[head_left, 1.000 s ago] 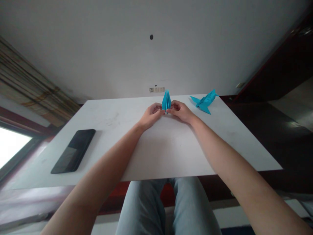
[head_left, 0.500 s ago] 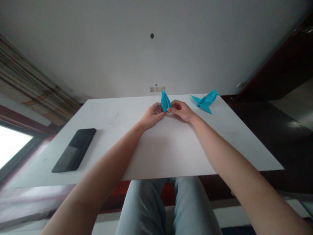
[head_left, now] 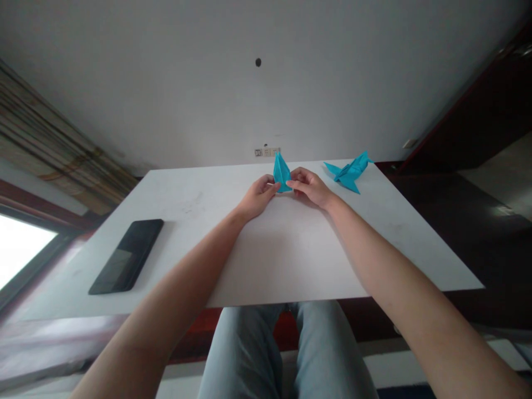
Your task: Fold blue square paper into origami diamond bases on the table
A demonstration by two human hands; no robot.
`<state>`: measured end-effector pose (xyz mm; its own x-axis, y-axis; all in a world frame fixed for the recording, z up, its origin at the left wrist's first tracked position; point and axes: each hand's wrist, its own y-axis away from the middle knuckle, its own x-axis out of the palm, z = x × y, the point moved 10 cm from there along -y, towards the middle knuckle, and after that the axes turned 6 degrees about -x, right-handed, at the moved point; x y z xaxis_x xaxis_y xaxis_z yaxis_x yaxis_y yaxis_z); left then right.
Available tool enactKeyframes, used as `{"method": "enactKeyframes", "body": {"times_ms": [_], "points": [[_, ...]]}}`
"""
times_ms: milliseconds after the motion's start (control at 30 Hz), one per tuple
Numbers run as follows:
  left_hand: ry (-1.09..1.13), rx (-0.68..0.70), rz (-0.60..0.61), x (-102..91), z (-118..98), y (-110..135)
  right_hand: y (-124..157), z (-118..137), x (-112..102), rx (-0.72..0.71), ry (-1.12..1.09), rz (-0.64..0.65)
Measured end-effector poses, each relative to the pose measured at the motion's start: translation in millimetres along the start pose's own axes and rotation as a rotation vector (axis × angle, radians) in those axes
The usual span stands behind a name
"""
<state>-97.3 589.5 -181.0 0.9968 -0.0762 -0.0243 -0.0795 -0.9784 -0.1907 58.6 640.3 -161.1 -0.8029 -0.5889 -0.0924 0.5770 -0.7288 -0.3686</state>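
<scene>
Between my two hands a piece of folded blue paper [head_left: 282, 171] stands upright, its narrow points facing up. My left hand [head_left: 260, 195] pinches its lower left edge, thumb in front and fingers behind. On the other side, my right hand [head_left: 308, 187] grips the lower right edge with thumb and fingers. Part of the paper's bottom is covered by the thumbs. To the right of my right hand lies a blue origami bird [head_left: 351, 172] with spread wings, untouched.
The white table [head_left: 266, 266] spans the view, its front edge just above my knees. A black phone [head_left: 128, 256] lies on the left side. Behind the table rises a wall with sockets [head_left: 266, 152]. A curtain [head_left: 50, 138] hangs at the left.
The folded paper's lower part now looks wider and flatter toward me. Both thumbs have moved up slightly onto its front. The bird and the phone stay in place.
</scene>
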Motion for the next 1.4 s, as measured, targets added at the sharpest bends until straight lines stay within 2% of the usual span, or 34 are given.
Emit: {"method": "enactKeyframes", "body": {"times_ms": [200, 467, 733, 900, 1267, 1400], "points": [[0.005, 0.000, -0.029, -1.9, -0.8, 1.3, 0.1, 0.8, 3.3, 0.017, 0.009, 0.006], [0.123, -0.015, -0.003, 2.3, 5.4, 0.2, -2.9, -13.8, -3.2, -0.010, 0.069, -0.068], [0.055, -0.046, -0.040, -1.5, 3.1, -0.2, 0.9, 2.2, 0.3, -0.115, 0.168, -0.050], [0.021, -0.031, -0.038, -0.9, -1.2, 1.4, 0.9, 5.9, -2.4, -0.156, 0.192, -0.088], [0.004, -0.021, -0.020, 0.8, 1.5, 0.0, -0.9, -1.1, 6.1, -0.108, 0.213, 0.008], [0.006, -0.032, -0.036, -3.6, 2.9, -1.5, -2.0, 0.3, 5.2, -0.141, 0.232, 0.023]]}}
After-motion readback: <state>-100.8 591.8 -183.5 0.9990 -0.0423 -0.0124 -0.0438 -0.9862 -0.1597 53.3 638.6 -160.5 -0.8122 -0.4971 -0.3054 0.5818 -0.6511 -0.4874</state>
